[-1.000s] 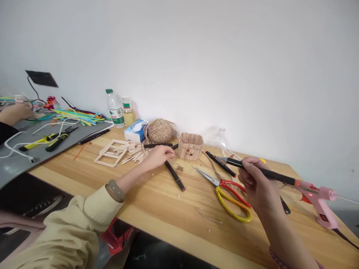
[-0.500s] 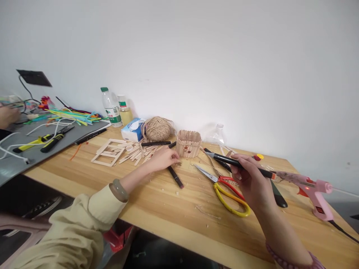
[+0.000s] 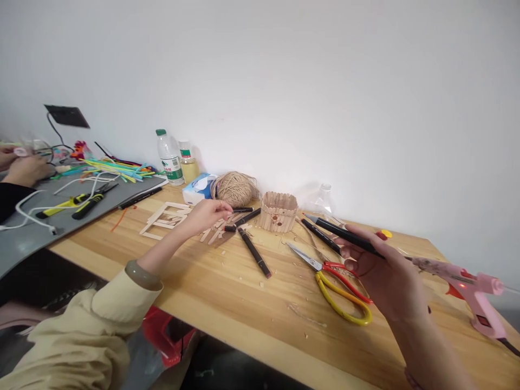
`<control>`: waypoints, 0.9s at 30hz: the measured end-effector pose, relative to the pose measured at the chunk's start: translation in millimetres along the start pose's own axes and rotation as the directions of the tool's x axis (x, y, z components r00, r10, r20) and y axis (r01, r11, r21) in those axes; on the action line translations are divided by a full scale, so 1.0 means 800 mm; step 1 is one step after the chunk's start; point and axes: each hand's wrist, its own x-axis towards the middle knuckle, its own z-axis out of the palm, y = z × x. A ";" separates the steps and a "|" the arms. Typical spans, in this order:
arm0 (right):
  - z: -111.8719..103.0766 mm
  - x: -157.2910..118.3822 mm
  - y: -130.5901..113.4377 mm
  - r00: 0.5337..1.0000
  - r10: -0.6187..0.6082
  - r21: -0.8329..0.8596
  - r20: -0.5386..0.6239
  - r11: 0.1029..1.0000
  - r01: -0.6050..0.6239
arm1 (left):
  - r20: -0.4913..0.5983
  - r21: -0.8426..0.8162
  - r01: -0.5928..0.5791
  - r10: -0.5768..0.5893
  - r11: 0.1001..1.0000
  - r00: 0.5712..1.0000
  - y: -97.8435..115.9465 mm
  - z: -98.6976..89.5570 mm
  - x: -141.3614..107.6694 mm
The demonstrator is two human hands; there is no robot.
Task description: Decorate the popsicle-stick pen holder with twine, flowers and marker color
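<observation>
My left hand [image 3: 209, 215] hovers over a pile of wooden sticks [image 3: 213, 233], its fingers pressed together; whatever they pinch is too small to name. In my right hand [image 3: 390, 271] lies a black marker [image 3: 345, 234], its grey end pointing left. Between the hands stands a small basket [image 3: 279, 212] made of wooden sticks, with dark red dots on its front. Another black marker [image 3: 254, 254] rests in front of the basket, and a further marker [image 3: 320, 236] lies to its right. Scissors [image 3: 329, 281] with red and yellow handles lie near my right hand.
A twine ball [image 3: 235, 188], tissue pack [image 3: 197, 189] and two bottles [image 3: 170, 162] stand at the back. A pink glue gun [image 3: 467, 287] lies at right. Pliers [image 3: 91, 205], a white cable and pipe cleaners [image 3: 122, 169] occupy the grey mat; another person's hands [image 3: 28, 169] are at far left.
My left hand has moved left and up, away from the markers in front of the basket. My right hand still holds its marker, now with the fingers more spread. The view has shifted slightly.
</observation>
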 end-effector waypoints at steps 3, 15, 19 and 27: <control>0.003 0.000 0.007 0.999 -0.010 -0.048 0.043 0.999 0.012 | 0.099 0.048 -0.020 0.015 0.999 0.995 -0.015 0.015 -0.004; 0.026 -0.016 0.011 0.991 0.053 -0.453 0.121 0.892 0.008 | 0.052 -0.352 0.119 -0.107 0.928 0.993 0.003 0.006 -0.012; 0.049 -0.036 0.015 0.981 -0.069 -0.631 0.180 0.757 0.169 | 0.166 -0.527 0.104 -0.018 0.843 0.986 0.046 0.018 -0.036; 0.063 -0.063 0.008 0.898 -0.150 -0.788 0.414 0.436 0.436 | 0.185 -0.646 0.095 0.035 0.757 0.982 0.092 0.024 -0.061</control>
